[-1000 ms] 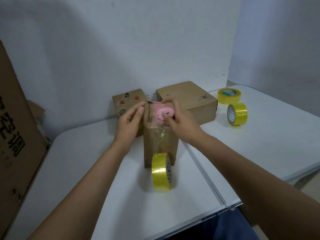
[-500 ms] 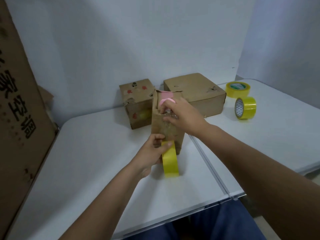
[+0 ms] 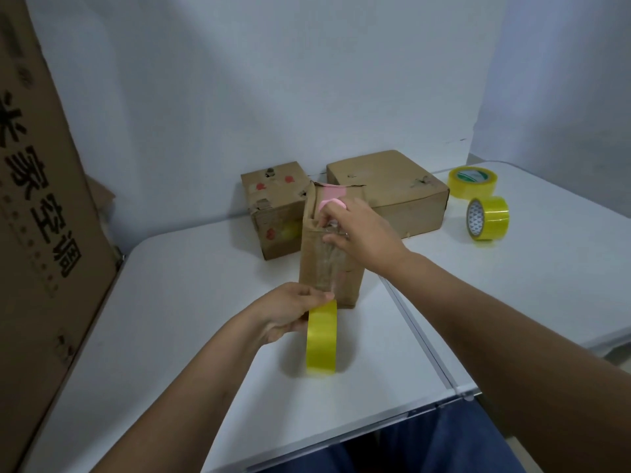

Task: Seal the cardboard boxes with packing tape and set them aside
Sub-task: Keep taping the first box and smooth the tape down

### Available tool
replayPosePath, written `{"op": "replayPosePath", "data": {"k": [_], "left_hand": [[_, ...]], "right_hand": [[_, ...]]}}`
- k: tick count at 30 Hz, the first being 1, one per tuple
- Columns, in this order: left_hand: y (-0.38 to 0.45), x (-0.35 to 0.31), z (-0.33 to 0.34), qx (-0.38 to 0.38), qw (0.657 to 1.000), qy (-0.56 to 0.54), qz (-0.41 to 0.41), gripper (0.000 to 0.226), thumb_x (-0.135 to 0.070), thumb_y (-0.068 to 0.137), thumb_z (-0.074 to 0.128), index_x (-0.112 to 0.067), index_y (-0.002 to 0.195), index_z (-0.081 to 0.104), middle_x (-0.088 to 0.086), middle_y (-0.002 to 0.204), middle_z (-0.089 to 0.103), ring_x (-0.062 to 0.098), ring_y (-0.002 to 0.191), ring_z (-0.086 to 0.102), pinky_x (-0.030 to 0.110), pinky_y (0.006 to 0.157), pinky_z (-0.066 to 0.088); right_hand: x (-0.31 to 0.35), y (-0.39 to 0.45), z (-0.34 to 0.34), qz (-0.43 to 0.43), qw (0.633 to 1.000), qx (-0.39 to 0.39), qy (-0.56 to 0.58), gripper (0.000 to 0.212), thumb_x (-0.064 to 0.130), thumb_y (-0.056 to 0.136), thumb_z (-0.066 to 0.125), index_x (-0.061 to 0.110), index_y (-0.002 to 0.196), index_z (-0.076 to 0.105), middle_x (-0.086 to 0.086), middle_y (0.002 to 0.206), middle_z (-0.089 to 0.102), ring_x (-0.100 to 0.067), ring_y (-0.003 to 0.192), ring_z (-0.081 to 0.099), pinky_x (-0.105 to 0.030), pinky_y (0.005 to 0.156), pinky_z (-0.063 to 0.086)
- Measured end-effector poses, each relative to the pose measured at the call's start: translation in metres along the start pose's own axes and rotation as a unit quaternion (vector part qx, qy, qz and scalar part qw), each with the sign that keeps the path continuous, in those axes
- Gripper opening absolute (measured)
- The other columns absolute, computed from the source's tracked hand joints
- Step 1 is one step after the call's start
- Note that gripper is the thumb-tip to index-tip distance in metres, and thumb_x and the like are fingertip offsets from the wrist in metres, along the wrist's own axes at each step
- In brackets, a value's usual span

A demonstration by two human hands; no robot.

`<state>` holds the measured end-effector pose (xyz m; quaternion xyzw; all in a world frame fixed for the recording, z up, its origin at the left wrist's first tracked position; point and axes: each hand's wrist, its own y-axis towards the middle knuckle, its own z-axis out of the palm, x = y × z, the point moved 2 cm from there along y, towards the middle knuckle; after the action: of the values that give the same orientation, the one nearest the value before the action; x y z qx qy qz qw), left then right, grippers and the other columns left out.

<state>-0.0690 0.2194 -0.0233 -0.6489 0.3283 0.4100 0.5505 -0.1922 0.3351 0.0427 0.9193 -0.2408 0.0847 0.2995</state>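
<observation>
A narrow upright cardboard box (image 3: 316,264) stands mid-table, its top open and something pink showing inside. A strip of clear tape runs down its front face to a yellow tape roll (image 3: 321,339) standing on edge just before it. My left hand (image 3: 290,310) grips the top of that roll with thumb and fingers. My right hand (image 3: 358,230) is at the box's top front edge, fingers curled over the pink item and the tape there. Two closed boxes stand behind against the wall: a small one (image 3: 273,209) and a wide flat one (image 3: 392,192).
Two more yellow tape rolls sit at the far right, one flat (image 3: 473,182), one on edge (image 3: 488,218). A tall printed carton (image 3: 37,233) leans at the left. The white table (image 3: 170,319) has a seam running from the box toward me.
My left hand dropped from the box's top to the tape roll and now grips it. The right hand stayed at the box top. The camera came closer.
</observation>
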Motion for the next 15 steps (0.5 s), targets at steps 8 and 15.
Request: {"op": "replayPosePath", "data": {"k": [8, 15], "left_hand": [[0.002, 0.008, -0.001, -0.035, 0.997, -0.046, 0.052, 0.006, -0.017, 0.090, 0.069, -0.013, 0.094, 0.067, 0.004, 0.087, 0.067, 0.012, 0.071, 0.062, 0.023, 0.063, 0.052], [0.004, 0.005, -0.001, -0.030, 0.997, -0.048, 0.053, 0.007, -0.016, 0.090, 0.068, -0.012, 0.095, 0.067, 0.004, 0.084, 0.067, 0.011, 0.068, 0.063, 0.022, 0.060, 0.052]], "right_hand": [[-0.001, -0.002, -0.021, 0.145, 0.905, -0.065, 0.396, 0.037, 0.016, 0.104, 0.039, 0.044, 0.123, 0.053, -0.001, 0.103, 0.068, -0.008, 0.083, 0.063, -0.023, 0.074, 0.053], [-0.002, -0.020, -0.033, 0.192, 0.837, -0.044, 0.510, 0.030, 0.002, 0.095, 0.056, 0.011, 0.124, 0.061, -0.005, 0.105, 0.067, -0.002, 0.079, 0.067, -0.015, 0.070, 0.051]]}}
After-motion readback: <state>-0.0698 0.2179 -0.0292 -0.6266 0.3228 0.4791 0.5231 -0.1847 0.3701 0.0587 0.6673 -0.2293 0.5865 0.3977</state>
